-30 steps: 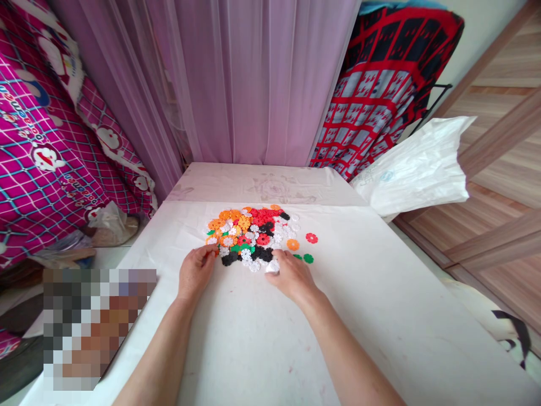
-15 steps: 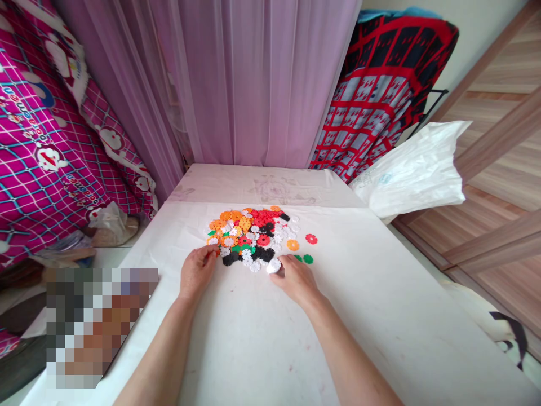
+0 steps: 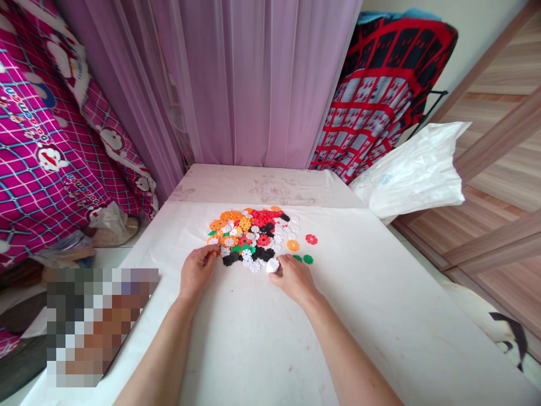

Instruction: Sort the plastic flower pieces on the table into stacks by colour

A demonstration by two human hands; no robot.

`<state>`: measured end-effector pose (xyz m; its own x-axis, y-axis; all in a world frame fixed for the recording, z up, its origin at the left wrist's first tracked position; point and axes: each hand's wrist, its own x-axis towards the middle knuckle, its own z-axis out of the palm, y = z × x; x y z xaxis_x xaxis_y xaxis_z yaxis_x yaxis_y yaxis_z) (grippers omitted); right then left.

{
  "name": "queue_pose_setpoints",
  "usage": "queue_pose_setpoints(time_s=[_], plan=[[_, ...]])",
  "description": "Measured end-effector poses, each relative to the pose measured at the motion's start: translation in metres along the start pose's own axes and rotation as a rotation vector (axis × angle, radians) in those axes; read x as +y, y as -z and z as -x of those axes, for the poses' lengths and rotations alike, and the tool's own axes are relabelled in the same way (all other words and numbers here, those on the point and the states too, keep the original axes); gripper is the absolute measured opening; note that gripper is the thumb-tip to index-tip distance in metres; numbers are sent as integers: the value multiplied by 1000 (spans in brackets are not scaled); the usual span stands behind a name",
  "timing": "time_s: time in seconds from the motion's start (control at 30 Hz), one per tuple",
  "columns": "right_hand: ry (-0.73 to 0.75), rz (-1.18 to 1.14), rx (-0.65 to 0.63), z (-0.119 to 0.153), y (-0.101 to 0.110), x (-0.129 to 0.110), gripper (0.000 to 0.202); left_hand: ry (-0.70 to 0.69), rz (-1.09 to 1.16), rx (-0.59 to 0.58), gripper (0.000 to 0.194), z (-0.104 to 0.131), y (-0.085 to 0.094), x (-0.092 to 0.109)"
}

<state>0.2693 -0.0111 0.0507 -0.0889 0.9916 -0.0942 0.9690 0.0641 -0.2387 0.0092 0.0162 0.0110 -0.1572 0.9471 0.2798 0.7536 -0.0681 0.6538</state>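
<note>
A pile of plastic snowflake discs [image 3: 243, 230] in orange, red, white, black and green lies on the white-covered table. At its lower left edge my left hand [image 3: 198, 272] is closed in a pinch, with a bit of a red snowflake disc [image 3: 216, 253] showing at the fingertips. My right hand [image 3: 296, 277], near the pile's lower right, grips a white snowflake disc [image 3: 273, 265] between thumb and fingers, its face tilted toward me. Whether more discs sit behind it is hidden. Close by lie green discs [image 3: 308, 259], an orange disc [image 3: 293, 245] and a red disc [image 3: 311, 239].
The table [image 3: 253, 344] ends at a purple curtain [image 3: 262, 84]. A blurred-out flat item [image 3: 103, 330] lies on the left edge. On the right stands a white plastic bag [image 3: 418, 172], near a red and black patterned cloth [image 3: 359, 101]. Pink checked fabric [image 3: 63, 129] hangs left.
The white disc in my right hand has shifted very slightly left. My left hand stays at the pile's edge, and the pile looks the same.
</note>
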Motion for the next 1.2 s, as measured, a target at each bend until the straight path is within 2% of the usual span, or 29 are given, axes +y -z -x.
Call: queue_pose_setpoints(time_s=[0.3,0.57,0.7,0.93,1.07,1.2], plan=[[-2,-17,28,-2,-4,4,16,-1,-1,-6,31,1,0,-1],[-72,-37,63,-2,3,16,18,3,2,-9,32,0,1,1],[-142,-10,99,-9,15,39,20,-3,17,-14,33,0,1,-1],[-249,55,141,-22,37,99,22,1,-4,-9,34,-1,2,-1],[-316,81,131,-24,40,128,24,-16,-1,-7,34,-2,2,-2],[-363,91,122,-24,37,147,25,-15,8,-15,36,-3,0,-7]])
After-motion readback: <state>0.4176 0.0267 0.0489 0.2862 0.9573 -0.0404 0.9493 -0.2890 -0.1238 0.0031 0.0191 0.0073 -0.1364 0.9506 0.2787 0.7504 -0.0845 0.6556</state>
